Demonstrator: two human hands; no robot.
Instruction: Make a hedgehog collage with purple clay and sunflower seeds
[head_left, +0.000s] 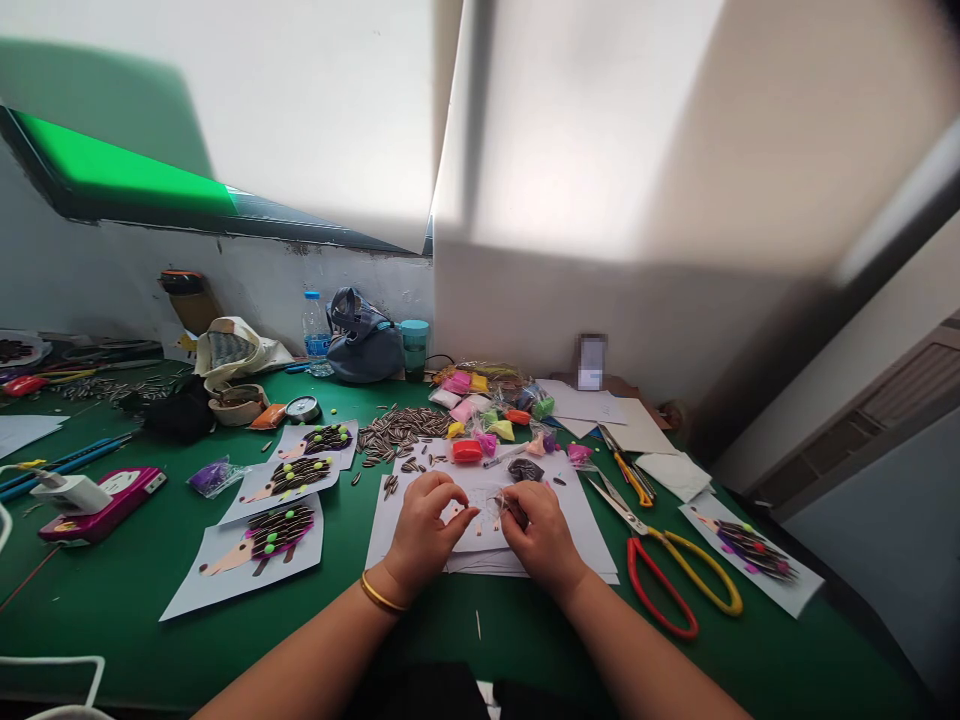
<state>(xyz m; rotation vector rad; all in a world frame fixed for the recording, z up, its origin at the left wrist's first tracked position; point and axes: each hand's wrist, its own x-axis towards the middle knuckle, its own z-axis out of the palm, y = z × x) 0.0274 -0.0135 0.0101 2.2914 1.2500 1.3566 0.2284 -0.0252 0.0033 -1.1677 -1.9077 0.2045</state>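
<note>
My left hand (426,525), with a gold bangle at the wrist, has its thumb and forefinger pinched together; any small thing between the tips is too tiny to make out. Opposite it, my right hand (541,532) is closed around a small clear plastic bag (496,505) with something dark in it, partly hidden by the fingers. Both hands hover over white paper (390,540) with a faint drawing and small skin-toned pieces on it. Just beyond lie a bag of black clay (525,470), a red clay packet (466,452) and a pile of striped sunflower seeds (405,430).
Finished hedgehog pictures (281,535) lie at left, another picture (754,555) at right. Large scissors (660,560) with red and yellow handles rest beside my right arm. Colourful clay bags (469,385), a phone (592,362), a bottle (316,335) and a blue-grey bag (365,345) stand behind.
</note>
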